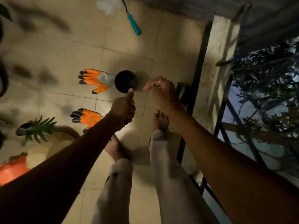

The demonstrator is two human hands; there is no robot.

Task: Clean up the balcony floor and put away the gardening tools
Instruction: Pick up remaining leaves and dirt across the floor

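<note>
A small black pot (125, 81) stands on the tiled balcony floor (64, 50). One orange and grey glove (95, 80) lies just left of the pot, and a second orange glove (87, 118) lies nearer, partly hidden by my left forearm. A teal-handled garden tool (133, 25) lies farther off. My left hand (123, 109) hovers near the pot's front rim, fingers curled round a dark scrap of plant debris, thumb stretched out. My right hand (159, 89) hangs to the right of the pot with fingers loosely bent, holding nothing I can see.
A small spiky green plant in a pot (36, 129) and an orange container (13, 170) sit at the left. A black metal railing (199, 65) runs along the right edge beside a low ledge. A white patch (106, 4) marks the floor by the tool. My bare feet stand below my hands.
</note>
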